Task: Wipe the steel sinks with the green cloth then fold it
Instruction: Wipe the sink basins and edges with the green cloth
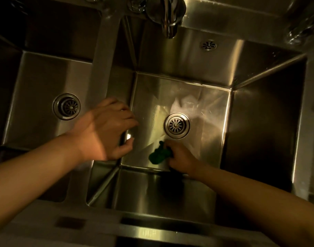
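One bunched green cloth (pixel 157 155) in right hand (pixel 181 158), long axis toward drain (pixel 176 126)

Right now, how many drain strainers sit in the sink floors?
2. The left basin's strainer lies left of the left hand; the right basin's strainer sits just beyond the green cloth. The small back-wall grille is not counted; none seems hidden.

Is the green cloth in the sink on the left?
No, the right hand holds the green cloth down on the floor of the right sink, next to its drain.
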Available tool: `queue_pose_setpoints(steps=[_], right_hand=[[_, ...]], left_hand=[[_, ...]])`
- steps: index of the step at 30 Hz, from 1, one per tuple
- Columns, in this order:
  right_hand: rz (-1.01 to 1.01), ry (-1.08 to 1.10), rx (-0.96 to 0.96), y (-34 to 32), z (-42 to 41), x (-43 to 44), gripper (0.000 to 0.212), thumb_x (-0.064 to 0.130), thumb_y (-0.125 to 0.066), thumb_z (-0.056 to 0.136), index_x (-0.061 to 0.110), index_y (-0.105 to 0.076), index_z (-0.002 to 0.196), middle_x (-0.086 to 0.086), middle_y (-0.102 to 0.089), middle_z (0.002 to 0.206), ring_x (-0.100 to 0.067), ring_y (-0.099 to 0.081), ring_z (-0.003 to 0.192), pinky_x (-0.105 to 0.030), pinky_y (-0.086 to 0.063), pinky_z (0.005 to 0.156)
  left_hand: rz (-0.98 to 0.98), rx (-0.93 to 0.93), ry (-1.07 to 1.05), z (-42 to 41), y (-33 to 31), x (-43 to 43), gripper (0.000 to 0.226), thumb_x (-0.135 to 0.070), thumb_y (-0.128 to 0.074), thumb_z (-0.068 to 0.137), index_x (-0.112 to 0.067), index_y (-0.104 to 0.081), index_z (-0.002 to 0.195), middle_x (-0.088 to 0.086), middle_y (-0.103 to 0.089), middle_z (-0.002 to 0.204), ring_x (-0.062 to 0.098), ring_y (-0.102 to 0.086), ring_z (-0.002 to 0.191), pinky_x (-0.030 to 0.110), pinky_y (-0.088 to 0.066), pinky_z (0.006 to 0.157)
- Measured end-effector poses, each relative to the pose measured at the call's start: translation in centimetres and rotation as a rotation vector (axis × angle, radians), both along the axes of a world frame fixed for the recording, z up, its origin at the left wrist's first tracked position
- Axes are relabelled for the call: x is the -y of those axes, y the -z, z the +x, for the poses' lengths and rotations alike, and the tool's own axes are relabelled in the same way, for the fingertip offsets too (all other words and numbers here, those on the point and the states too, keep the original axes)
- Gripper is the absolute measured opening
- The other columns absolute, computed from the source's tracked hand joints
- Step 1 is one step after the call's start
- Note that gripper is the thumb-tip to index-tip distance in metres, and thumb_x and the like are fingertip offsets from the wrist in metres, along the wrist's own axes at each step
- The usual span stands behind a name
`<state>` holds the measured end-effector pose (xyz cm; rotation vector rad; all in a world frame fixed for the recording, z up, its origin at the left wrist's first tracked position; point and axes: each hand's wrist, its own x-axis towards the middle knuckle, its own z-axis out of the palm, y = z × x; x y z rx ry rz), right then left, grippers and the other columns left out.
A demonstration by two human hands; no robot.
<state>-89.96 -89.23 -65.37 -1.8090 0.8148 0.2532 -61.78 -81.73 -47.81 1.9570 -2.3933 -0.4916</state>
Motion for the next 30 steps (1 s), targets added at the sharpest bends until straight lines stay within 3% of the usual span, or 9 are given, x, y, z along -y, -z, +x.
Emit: queue_pose_setpoints(steps=[2,5,8,10,12,17,21,25,30], right_hand=[[0.132,0.206,0.051,-1.2,2.5,0.5,0.028,0.004,-0.066,0.068,0.024,-0.06,0.085,-0.001,-0.064,0.084,-0.01,-0.062,0.082,-0.039,-0.053,0.07],[0.207,0.263,0.058,-1.6,4.2,2.4,0.031,-0.003,-0.067,0.071,0.012,-0.065,0.098,-0.01,-0.067,0.092,-0.021,-0.066,0.089,-0.042,-0.057,0.076],[-0.177,0.258,-0.091,-0.3,3.5,3.3,0.053,-0.003,-0.069,0.073,-0.003,-0.056,0.125,-0.023,-0.061,0.118,-0.039,-0.06,0.11,-0.049,-0.053,0.092],[-0.394,0.324,-0.014,0.4,3.3,2.7,0.051,0.008,-0.065,0.078,-0.002,-0.056,0.127,-0.021,-0.061,0.119,-0.038,-0.061,0.107,-0.051,-0.055,0.089],[-0.49,0.195,0.061,1.3,4.0,1.7,0.052,0.03,-0.053,0.087,0.01,-0.052,0.135,-0.015,-0.055,0.132,-0.034,-0.056,0.115,-0.052,-0.051,0.095],[-0.543,-0.247,-0.083,4.9,6.2,-1.2,0.085,0.071,-0.048,0.087,0.027,-0.025,0.157,-0.006,-0.018,0.165,-0.035,-0.011,0.153,-0.064,-0.022,0.114],[-0.633,-0.584,-0.074,7.7,4.9,-3.3,0.089,0.066,-0.045,0.088,0.024,-0.016,0.161,-0.009,-0.008,0.168,-0.04,0.006,0.154,-0.07,-0.011,0.117],[-0.69,-0.869,0.103,8.6,0.3,-1.9,0.078,0.052,-0.051,0.093,0.025,-0.022,0.16,-0.007,-0.01,0.169,-0.035,0.001,0.155,-0.064,-0.011,0.12],[-0.74,-0.946,0.036,7.2,-7.8,2.1,0.072,0.047,-0.055,0.096,0.029,-0.026,0.159,-0.003,-0.015,0.168,-0.035,-0.01,0.154,-0.065,-0.02,0.116]], left_hand=[[0.011,-0.005,-0.004,0.0,0.0,-0.1,0.043,-0.046,-0.064,0.082,-0.017,-0.077,0.11,0.002,-0.075,0.105,0.027,-0.066,0.105,0.041,-0.038,0.102],[0.021,-0.028,-0.006,0.1,0.0,0.0,0.044,-0.048,-0.059,0.085,-0.018,-0.077,0.112,0.002,-0.076,0.107,0.026,-0.066,0.107,0.042,-0.039,0.103],[0.011,-0.026,-0.007,0.1,0.1,-0.1,0.04,-0.047,-0.061,0.085,-0.019,-0.077,0.109,0.001,-0.076,0.105,0.025,-0.066,0.107,0.042,-0.041,0.102],[0.0,-0.029,-0.004,0.1,0.2,-0.1,0.039,-0.046,-0.063,0.084,-0.019,-0.077,0.108,0.001,-0.076,0.104,0.025,-0.066,0.106,0.042,-0.042,0.1],[0.001,-0.033,-0.004,0.2,0.2,-0.1,0.038,-0.045,-0.065,0.085,-0.019,-0.076,0.109,0.001,-0.076,0.104,0.024,-0.066,0.106,0.044,-0.044,0.099],[0.003,-0.046,-0.011,0.0,0.2,0.1,0.036,-0.042,-0.069,0.082,-0.019,-0.078,0.108,0.0,-0.076,0.104,0.024,-0.067,0.104,0.045,-0.047,0.095],[-0.005,-0.039,0.001,0.1,0.5,0.0,0.037,-0.042,-0.068,0.083,-0.018,-0.078,0.109,0.002,-0.077,0.105,0.026,-0.068,0.103,0.046,-0.049,0.094],[-0.026,-0.046,0.013,0.1,0.4,0.1,0.038,-0.043,-0.064,0.085,-0.016,-0.078,0.108,0.004,-0.077,0.103,0.028,-0.069,0.1,0.045,-0.048,0.094],[-0.025,-0.015,0.013,0.0,0.3,0.2,0.037,-0.042,-0.065,0.082,-0.016,-0.079,0.104,0.005,-0.077,0.099,0.029,-0.07,0.1,0.045,-0.045,0.098]])
